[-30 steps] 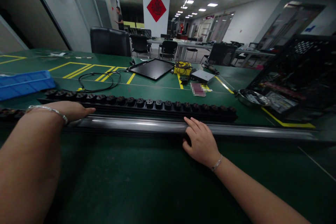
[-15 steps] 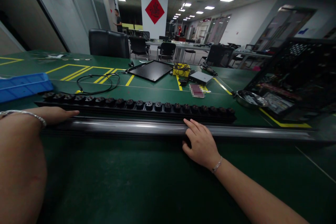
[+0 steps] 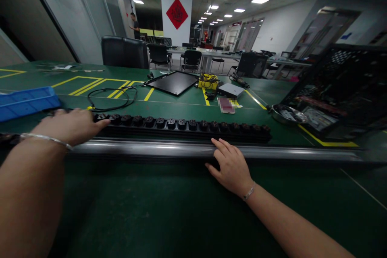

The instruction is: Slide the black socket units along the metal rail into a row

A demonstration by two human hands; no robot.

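A long black power strip (image 3: 192,125) with a row of round-topped sockets lies across the green table (image 3: 145,209). Parallel to it, on the near side, runs a long shiny dark metal rail (image 3: 151,148). My left hand (image 3: 71,125) is over the strip's left part, thumb stretched to the right along the sockets; its fingertips are partly hidden behind the hand. On the rail, right of its middle, rest the outstretched fingers of my right hand (image 3: 231,165), with the thumb apart on the near side. Another dark, socket-like end (image 3: 9,139) shows at the left edge, beyond my left wrist.
A blue bin (image 3: 28,102) stands at left, near a coiled black cable (image 3: 111,98). Farther back lie a flat black panel (image 3: 173,82), a yellow box (image 3: 208,81) and a grey box (image 3: 231,90). A metal bowl (image 3: 287,115) and an open computer case (image 3: 329,92) are at right.
My left hand has moved right and up from the rail's left end onto the power strip, covering its left sockets. My right hand stays on the rail, its thumb slightly more spread.
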